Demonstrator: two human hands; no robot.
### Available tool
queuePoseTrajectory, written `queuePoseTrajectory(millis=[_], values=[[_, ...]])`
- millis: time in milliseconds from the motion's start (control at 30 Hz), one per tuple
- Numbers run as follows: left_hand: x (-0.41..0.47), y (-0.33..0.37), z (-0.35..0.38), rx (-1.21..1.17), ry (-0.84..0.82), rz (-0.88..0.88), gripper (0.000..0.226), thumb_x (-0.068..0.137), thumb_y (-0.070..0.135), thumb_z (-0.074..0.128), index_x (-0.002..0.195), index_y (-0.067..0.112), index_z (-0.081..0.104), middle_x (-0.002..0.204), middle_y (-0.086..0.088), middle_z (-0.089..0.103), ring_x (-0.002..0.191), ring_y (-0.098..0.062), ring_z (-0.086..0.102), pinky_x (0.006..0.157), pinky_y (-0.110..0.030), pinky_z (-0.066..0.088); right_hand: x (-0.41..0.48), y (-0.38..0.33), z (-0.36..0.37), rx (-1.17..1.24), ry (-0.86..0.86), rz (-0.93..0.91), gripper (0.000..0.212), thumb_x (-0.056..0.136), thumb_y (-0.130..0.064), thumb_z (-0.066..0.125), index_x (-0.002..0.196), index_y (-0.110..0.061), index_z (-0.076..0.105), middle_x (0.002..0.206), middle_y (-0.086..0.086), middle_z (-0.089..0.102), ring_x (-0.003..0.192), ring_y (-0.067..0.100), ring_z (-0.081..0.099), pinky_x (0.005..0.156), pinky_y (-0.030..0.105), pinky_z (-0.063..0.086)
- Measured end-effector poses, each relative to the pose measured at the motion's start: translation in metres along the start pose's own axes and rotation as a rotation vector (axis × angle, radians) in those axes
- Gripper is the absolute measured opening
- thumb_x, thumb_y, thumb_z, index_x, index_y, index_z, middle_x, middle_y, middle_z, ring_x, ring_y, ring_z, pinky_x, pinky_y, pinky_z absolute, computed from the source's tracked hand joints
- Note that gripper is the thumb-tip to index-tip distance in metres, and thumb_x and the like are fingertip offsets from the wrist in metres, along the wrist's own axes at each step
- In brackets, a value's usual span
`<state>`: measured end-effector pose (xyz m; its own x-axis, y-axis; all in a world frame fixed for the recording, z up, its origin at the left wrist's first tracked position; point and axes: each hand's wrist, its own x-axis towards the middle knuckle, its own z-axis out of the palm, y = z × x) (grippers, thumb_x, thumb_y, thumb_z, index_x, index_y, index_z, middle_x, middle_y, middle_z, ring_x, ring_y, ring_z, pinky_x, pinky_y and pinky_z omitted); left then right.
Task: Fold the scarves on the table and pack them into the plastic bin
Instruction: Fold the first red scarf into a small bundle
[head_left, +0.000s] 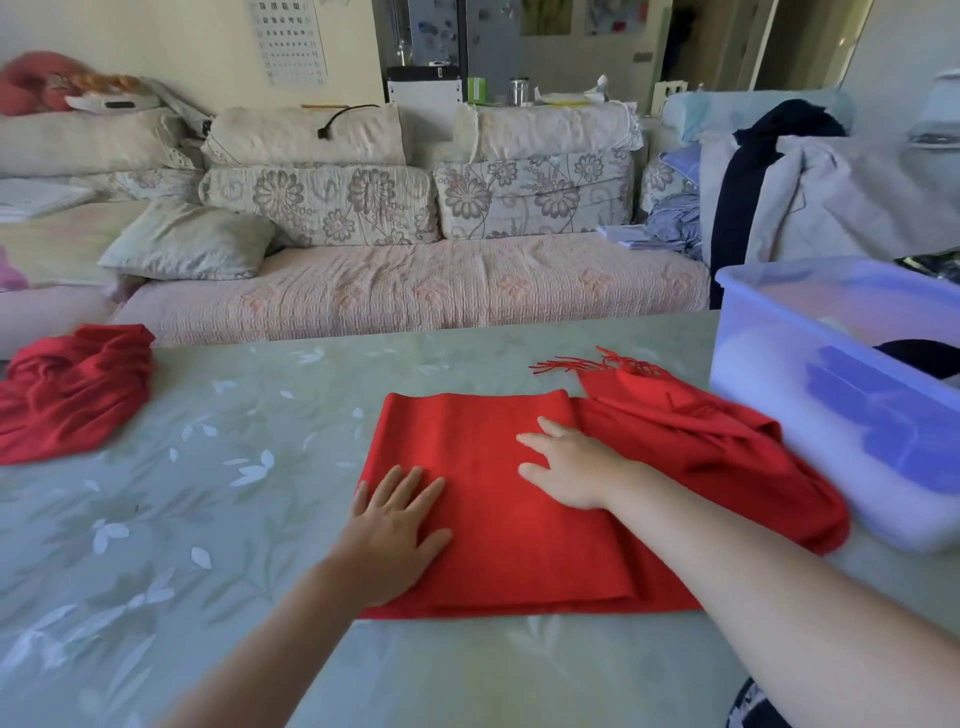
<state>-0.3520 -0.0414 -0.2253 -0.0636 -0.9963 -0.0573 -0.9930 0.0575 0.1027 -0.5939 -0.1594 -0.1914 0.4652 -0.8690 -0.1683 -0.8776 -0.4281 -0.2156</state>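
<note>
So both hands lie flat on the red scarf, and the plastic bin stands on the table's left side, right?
No: the head view shows the plastic bin on the right of the table. Left hand and right hand lie flat on the red scarf.

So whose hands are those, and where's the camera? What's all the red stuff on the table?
There is no machine here, just a person. The one picture comes from a camera worn on their head, looking forward and down, so you see their own arms. The left hand and right hand lie flat on a half-folded bright red fringed scarf, pressing it; neither hand grips anything. It lies on a pale green table with a leaf pattern. A second, crumpled red scarf waits at the far left. On the right stands a see-through plastic bin with something dark inside.
</note>
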Motion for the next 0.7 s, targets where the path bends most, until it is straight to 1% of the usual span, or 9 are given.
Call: queuePoseTrajectory(millis=[67, 133, 200, 267, 367, 467, 567, 633, 700], values=[[-0.013, -0.017, 0.007, -0.012, -0.043, 0.032, 0.103, 0.061, 0.092, -0.013, 0.153, 0.045, -0.002, 0.164, 0.009, -0.005, 0.150, -0.015, -0.011, 0.123, -0.039, -0.002, -0.009, -0.004, 0.009, -0.033, -0.094, 0.011, 0.066, 0.101, -0.057, 0.036, 0.159, -0.034, 0.014, 0.167, 0.006, -0.005, 0.154, 0.022, -0.001, 0.123, 0.048, 0.013], [-0.024, -0.030, 0.007, -0.017, -0.049, 0.066, 0.104, 0.059, 0.092, -0.018, 0.151, 0.047, -0.004, 0.163, 0.011, -0.008, 0.149, -0.012, -0.015, 0.122, -0.036, -0.005, -0.017, -0.004, 0.016, -0.076, -0.120, 0.027, 0.069, 0.100, -0.058, 0.035, 0.159, -0.034, 0.007, 0.167, 0.007, -0.010, 0.154, 0.022, -0.007, 0.123, 0.048, 0.011], [-0.033, -0.039, 0.004, -0.040, -0.056, 0.084, 0.101, 0.063, 0.095, -0.005, 0.152, 0.047, 0.000, 0.163, 0.012, -0.007, 0.149, -0.011, -0.015, 0.121, -0.036, -0.009, -0.025, -0.004, 0.015, -0.058, -0.087, 0.069, 0.069, 0.101, -0.056, 0.037, 0.159, -0.033, 0.010, 0.167, 0.009, -0.009, 0.154, 0.024, -0.006, 0.123, 0.046, 0.012], [-0.040, -0.042, -0.002, -0.037, -0.042, 0.123, 0.099, 0.069, 0.094, 0.019, 0.153, 0.044, 0.010, 0.162, 0.013, 0.001, 0.150, -0.011, -0.008, 0.121, -0.036, -0.009, -0.034, -0.004, 0.011, -0.026, -0.049, 0.136, 0.068, 0.100, -0.053, 0.042, 0.159, -0.030, 0.017, 0.167, 0.010, -0.004, 0.154, 0.027, 0.000, 0.123, 0.046, 0.016], [-0.048, -0.043, -0.009, -0.066, 0.068, 0.239, 0.089, 0.068, 0.084, 0.049, 0.146, 0.041, 0.038, 0.155, 0.014, 0.030, 0.145, -0.010, 0.022, 0.117, -0.027, 0.013, -0.050, -0.004, 0.008, -0.016, -0.029, 0.206, 0.064, 0.099, -0.049, 0.045, 0.156, -0.029, 0.025, 0.165, 0.011, 0.010, 0.150, 0.031, 0.016, 0.120, 0.045, 0.024], [-0.054, -0.045, -0.010, -0.092, 0.195, 0.359, 0.063, 0.070, 0.069, 0.059, 0.125, 0.038, 0.062, 0.127, 0.016, 0.056, 0.118, -0.009, 0.053, 0.098, -0.025, 0.042, -0.065, -0.005, 0.008, -0.056, -0.003, 0.257, 0.060, 0.098, -0.045, 0.047, 0.153, -0.029, 0.030, 0.150, 0.011, 0.030, 0.136, 0.032, 0.040, 0.110, 0.042, 0.038], [-0.062, -0.043, -0.010, -0.110, 0.249, 0.409, 0.042, 0.076, 0.051, 0.060, 0.112, 0.034, 0.068, 0.111, 0.018, 0.061, 0.101, -0.010, 0.061, 0.077, -0.029, 0.056, -0.081, -0.010, 0.009, -0.065, -0.021, 0.303, 0.060, 0.099, -0.044, 0.043, 0.155, -0.034, 0.023, 0.145, 0.012, 0.043, 0.129, 0.033, 0.050, 0.102, 0.041, 0.043], [-0.067, -0.044, -0.009, -0.117, 0.270, 0.413, 0.040, 0.074, 0.036, 0.057, 0.111, 0.031, 0.069, 0.111, 0.017, 0.064, 0.100, -0.009, 0.062, 0.074, -0.027, 0.057, -0.089, -0.014, 0.011, -0.052, -0.037, 0.286, 0.060, 0.099, -0.042, 0.042, 0.155, -0.037, 0.023, 0.147, 0.008, 0.048, 0.131, 0.030, 0.050, 0.102, 0.040, 0.044], [-0.070, -0.047, -0.007, -0.116, 0.278, 0.403, 0.049, 0.066, 0.022, 0.057, 0.113, 0.028, 0.070, 0.113, 0.015, 0.065, 0.103, -0.007, 0.060, 0.077, -0.023, 0.056, -0.092, -0.015, 0.013, 0.021, -0.017, 0.259, 0.057, 0.098, -0.034, 0.045, 0.153, -0.037, 0.031, 0.149, 0.004, 0.049, 0.132, 0.027, 0.050, 0.104, 0.037, 0.043]])
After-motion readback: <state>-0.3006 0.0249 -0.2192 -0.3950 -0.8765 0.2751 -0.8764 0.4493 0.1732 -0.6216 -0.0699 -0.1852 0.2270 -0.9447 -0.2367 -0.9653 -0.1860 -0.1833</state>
